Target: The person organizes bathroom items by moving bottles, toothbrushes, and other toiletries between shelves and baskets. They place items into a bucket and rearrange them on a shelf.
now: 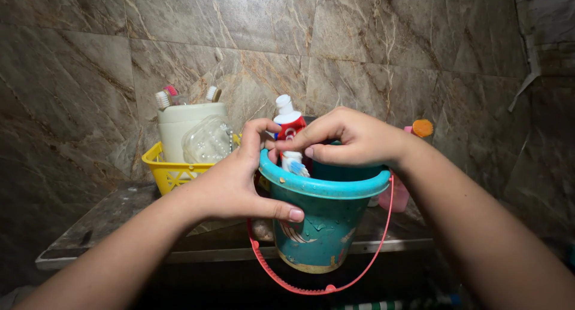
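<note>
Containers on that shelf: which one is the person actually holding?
The teal bucket with the pink handle: the left hand grips its rim and side, the right hand is over its top. The yellow basket behind stands untouched.

Brown marbled tile walls point(371, 29) meet in a dim corner; a grey stone shelf point(108, 220) juts below.

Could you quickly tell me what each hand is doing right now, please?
Left hand: closed on the rim of the teal bucket.
Right hand: fingers pinched over the bucket; what it grips cannot be told.
</note>
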